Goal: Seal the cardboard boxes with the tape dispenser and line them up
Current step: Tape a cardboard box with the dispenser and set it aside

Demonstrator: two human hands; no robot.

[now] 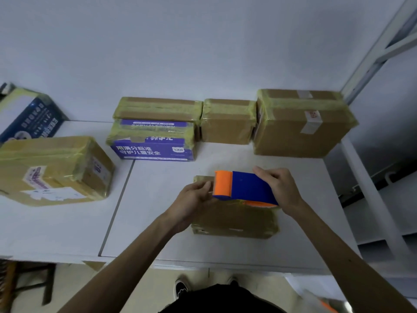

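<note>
A small flat cardboard box (234, 219) lies on the white table (158, 222) in front of me. Over its top sits a blue and orange tape dispenser (244, 187), gripped at its rear by my right hand (279, 188). My left hand (194, 199) rests on the box's left end, fingertips pinching at the dispenser's orange front; whether tape is between them is not visible. Along the wall stand taped boxes side by side: a brown one (158, 108) with a purple printed box (153, 142) in front of it, a small brown box (228, 122) and a large brown box (302, 125).
At the left lie a large taped brown box (54, 169) and a dark blue printed box (29, 116). A seam (117, 206) divides two tabletops. White shelf posts (365, 177) rise at the right. A stool (27, 283) and my shoes (181, 288) are below the table's front edge.
</note>
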